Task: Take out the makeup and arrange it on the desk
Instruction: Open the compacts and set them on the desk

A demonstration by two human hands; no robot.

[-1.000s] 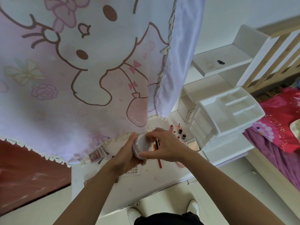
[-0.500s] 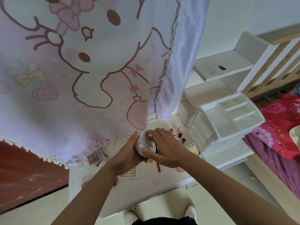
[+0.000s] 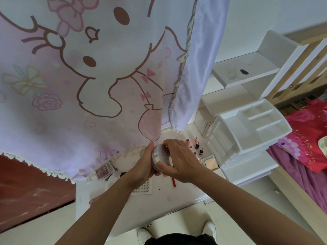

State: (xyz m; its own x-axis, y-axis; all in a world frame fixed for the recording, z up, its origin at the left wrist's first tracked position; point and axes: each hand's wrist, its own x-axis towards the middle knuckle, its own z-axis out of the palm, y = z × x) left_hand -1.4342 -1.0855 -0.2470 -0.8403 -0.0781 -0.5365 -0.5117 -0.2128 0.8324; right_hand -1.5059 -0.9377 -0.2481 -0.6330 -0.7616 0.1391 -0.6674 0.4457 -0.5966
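While both forearms reached out over the white table [image 3: 159, 207], I saw the round powder compact [image 3: 161, 153] held just above it, between the two hands. The left grip [image 3: 143, 167] cupped the compact's underside with curled fingers; the right grip [image 3: 178, 161] curled over its lid, thumb on the rim. Small bottles [image 3: 197, 145] stood just behind, a red pencil [image 3: 174, 182] lay under the right wrist, and an eyeshadow palette [image 3: 103, 171] lay well to the left.
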